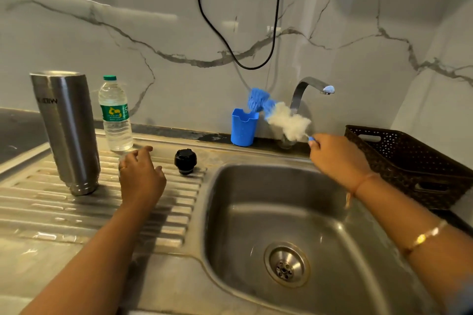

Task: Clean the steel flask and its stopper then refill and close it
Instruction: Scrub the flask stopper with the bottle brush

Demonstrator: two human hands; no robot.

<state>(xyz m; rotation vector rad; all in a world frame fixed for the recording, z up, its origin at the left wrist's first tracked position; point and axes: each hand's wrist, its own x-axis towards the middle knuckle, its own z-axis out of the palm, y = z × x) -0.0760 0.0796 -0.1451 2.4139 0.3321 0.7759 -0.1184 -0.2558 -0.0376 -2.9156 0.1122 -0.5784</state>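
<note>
Head view | steel flask (65, 130) stood mouth-down on the drainboard (51, 212); black stopper (185, 161) lay apart to its right | left hand (140, 176) was between them, fingers loosely curled, empty | right hand (337, 158) pinched the handle of a blurred brush (289, 123), seemingly beside the blue cup (243, 126)

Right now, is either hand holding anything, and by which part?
The right hand pinches the bottle brush by the end of its blue handle; the left hand holds nothing, above the drainboard.
</note>
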